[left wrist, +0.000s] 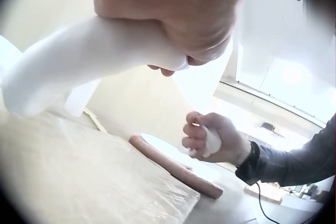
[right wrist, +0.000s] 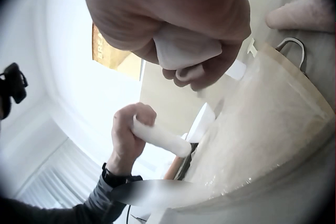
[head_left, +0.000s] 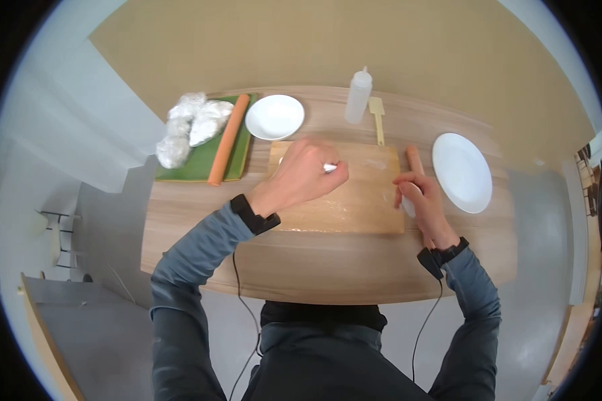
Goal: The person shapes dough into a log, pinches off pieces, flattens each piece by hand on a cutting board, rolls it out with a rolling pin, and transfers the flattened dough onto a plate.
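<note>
My left hand (head_left: pixel 304 172) grips one end of a long, smooth white roll (left wrist: pixel 79 58) above the board (head_left: pixel 341 207), which is covered in clear film. In the right wrist view the roll (right wrist: pixel 163 139) hangs out from the left fist (right wrist: pixel 126 140). On the right, my right hand (head_left: pixel 427 206) has its fingers curled round a smaller white piece (right wrist: pixel 186 50), above a reddish-brown rod (head_left: pixel 415 160) beside the board. The white material looks soft and doughy, though the frames do not settle what it is.
A green tray (head_left: pixel 201 160) at the left bears film-wrapped bundles (head_left: pixel 174 152) and an orange rod (head_left: pixel 229 140). Behind the board are a white bowl (head_left: pixel 275 117), a squeeze bottle (head_left: pixel 359 97) and a cream spatula (head_left: pixel 377 107). An oval white plate (head_left: pixel 461 172) lies far right.
</note>
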Motion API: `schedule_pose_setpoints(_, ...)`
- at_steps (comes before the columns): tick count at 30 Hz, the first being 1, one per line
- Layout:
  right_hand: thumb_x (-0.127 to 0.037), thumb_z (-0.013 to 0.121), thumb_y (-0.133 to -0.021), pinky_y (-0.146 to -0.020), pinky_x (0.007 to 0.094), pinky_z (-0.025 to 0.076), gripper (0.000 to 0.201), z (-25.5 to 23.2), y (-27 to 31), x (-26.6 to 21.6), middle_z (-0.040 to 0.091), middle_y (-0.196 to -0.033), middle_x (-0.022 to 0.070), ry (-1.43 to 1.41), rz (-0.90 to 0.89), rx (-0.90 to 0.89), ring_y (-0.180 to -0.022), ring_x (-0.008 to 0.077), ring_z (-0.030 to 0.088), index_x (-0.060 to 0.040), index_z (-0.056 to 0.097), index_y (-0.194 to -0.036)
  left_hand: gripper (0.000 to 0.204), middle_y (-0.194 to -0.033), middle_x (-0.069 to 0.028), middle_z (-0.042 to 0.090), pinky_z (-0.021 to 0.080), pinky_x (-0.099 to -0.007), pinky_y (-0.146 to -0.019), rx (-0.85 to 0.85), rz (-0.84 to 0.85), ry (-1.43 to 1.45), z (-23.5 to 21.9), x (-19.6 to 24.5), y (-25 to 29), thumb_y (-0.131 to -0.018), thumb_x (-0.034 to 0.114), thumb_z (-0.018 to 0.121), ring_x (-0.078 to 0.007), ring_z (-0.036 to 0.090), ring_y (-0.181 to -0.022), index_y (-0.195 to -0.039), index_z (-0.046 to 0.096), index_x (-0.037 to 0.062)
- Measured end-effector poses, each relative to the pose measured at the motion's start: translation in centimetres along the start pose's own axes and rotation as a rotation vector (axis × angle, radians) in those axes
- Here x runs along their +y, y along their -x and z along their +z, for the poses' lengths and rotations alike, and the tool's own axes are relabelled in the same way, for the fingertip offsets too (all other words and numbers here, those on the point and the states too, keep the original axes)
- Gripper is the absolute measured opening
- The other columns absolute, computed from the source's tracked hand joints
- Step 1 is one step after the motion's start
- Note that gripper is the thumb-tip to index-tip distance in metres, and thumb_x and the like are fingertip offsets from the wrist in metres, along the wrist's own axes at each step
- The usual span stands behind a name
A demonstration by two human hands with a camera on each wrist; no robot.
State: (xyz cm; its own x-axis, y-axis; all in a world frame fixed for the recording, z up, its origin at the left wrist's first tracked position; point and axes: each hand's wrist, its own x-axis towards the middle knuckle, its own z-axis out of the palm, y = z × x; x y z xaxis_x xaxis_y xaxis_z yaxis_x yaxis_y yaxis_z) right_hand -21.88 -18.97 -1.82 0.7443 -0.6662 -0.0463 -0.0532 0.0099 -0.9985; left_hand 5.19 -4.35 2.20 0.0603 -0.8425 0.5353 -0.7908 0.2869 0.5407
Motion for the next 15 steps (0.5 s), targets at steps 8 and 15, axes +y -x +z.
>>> schedule_pose_setpoints(8,0.003,0.062,-0.098,-0.061,0.0325,0.055,0.086,0.3,0.1,2.7,0.069,-0.123,0.0155,-0.316,0.129,-0.052,-0.069,0.0194,0.069,-0.0104,0.018,-0.171,0.026,-0.088,-0.0215,0.076,0.058,-0.0429,-0.075,-0.044,-0.203,-0.122,-5.7,-3.7,-7.3,-0.096,0.020,0.067,-0.0390,0.072,-0.078,-0.102,0.078,-0.0031)
schedule_pose_setpoints(15,-0.002,0.062,-0.104,-0.076,0.0400,0.057,0.099,1.1,0.4,1.6,0.069,-0.104,0.0125,-0.693,0.050,-0.040,-0.089,0.0230,0.068,-0.0337,-0.002,-0.173,0.037,-0.106,-0.0249,0.074,0.054,-0.0501,-0.090,-0.298,-0.119,-0.454,-4.5,-11.9,-8.8,-0.106,0.032,0.063,-0.0464,0.068,-0.101,-0.104,0.076,-0.0024)
